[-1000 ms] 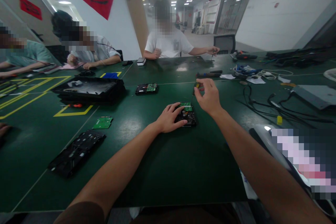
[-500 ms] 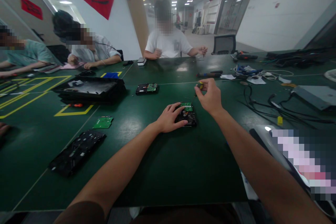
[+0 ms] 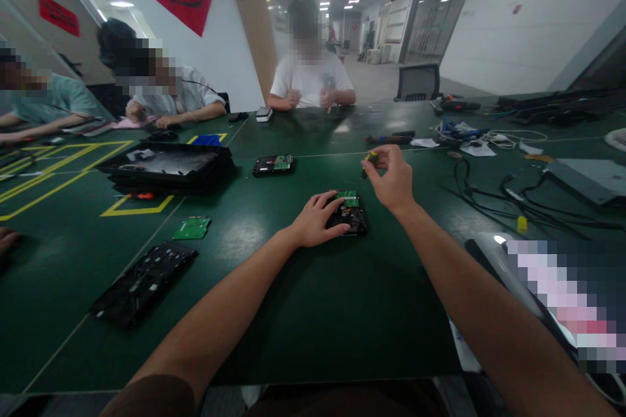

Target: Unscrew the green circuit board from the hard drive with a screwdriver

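Note:
A hard drive (image 3: 355, 220) with a green circuit board on its upper side lies flat on the green table. My left hand (image 3: 317, 220) holds it from the left, thumb near its front end and fingers over the board. In my right hand (image 3: 392, 177), a small yellow-and-black screwdriver (image 3: 373, 155) is pinched between thumb and fingers. Its shaft points down toward the drive's far right corner; whether the tip touches a screw is too small to tell.
To the left lie a loose green circuit board (image 3: 192, 228) and a black plastic bracket (image 3: 144, 281). Another hard drive (image 3: 274, 165) sits farther back, beside a black tray (image 3: 169, 166). Black cables (image 3: 513, 199) and a grey metal box (image 3: 589, 179) are at right. Co-workers sit across the table.
My right hand and the screwdriver have turned slightly, while my left hand and the drive stay put. Across the table, a person's outstretched arm has drawn in to the chest.

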A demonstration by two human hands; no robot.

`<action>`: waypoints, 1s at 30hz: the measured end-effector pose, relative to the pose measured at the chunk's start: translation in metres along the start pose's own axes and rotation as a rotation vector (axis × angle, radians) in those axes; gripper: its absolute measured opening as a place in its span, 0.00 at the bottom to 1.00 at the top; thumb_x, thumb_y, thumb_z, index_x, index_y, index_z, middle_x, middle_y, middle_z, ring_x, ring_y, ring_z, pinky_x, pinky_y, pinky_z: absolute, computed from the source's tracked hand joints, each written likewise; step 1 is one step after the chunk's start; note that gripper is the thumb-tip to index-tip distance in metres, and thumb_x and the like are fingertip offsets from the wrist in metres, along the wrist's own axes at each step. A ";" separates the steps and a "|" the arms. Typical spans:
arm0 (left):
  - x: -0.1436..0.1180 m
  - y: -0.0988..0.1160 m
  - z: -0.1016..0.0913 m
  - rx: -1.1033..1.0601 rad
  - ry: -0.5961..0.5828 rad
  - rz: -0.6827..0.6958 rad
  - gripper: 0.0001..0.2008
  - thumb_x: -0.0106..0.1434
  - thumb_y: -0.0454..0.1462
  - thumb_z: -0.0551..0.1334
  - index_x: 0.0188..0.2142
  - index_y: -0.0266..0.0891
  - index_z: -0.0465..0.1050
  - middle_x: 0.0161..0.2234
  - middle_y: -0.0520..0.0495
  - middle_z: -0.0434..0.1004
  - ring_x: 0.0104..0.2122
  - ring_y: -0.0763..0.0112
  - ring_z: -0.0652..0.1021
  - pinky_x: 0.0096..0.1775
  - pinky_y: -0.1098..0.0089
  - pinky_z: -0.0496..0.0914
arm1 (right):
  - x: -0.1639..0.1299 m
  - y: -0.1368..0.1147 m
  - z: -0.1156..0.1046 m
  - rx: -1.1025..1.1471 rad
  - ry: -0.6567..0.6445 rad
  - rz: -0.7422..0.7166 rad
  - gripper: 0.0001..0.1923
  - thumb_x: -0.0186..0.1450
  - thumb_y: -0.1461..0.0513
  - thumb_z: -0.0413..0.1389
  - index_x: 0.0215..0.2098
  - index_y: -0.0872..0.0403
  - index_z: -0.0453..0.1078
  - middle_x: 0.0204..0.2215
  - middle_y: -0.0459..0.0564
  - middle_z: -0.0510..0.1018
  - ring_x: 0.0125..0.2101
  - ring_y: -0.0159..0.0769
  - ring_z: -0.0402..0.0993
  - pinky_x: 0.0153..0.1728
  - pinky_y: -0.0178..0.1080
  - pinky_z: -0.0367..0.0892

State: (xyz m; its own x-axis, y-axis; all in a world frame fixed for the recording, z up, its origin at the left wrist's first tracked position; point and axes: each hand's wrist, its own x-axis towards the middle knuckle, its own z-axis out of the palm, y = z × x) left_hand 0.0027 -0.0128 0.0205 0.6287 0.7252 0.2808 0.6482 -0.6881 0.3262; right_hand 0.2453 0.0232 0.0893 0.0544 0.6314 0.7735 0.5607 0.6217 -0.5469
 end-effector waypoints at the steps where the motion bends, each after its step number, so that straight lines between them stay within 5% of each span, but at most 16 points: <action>1: 0.000 0.000 0.000 0.001 0.002 0.000 0.42 0.67 0.63 0.57 0.73 0.48 0.54 0.72 0.41 0.53 0.68 0.43 0.59 0.67 0.43 0.58 | 0.000 0.000 0.000 -0.013 0.001 -0.009 0.14 0.67 0.55 0.61 0.48 0.49 0.67 0.41 0.52 0.80 0.37 0.42 0.81 0.41 0.48 0.78; 30: 0.000 0.002 -0.001 -0.026 0.015 -0.007 0.41 0.66 0.61 0.60 0.72 0.50 0.56 0.71 0.41 0.55 0.67 0.42 0.60 0.66 0.41 0.59 | 0.001 -0.003 -0.004 -0.130 -0.054 -0.101 0.13 0.70 0.60 0.56 0.53 0.50 0.70 0.47 0.56 0.76 0.43 0.45 0.78 0.47 0.53 0.77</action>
State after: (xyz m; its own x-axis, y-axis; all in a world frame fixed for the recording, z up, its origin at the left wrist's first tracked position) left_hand 0.0037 -0.0138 0.0226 0.6177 0.7303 0.2917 0.6407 -0.6824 0.3518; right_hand 0.2468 0.0203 0.0930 -0.0503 0.5953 0.8019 0.6637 0.6199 -0.4185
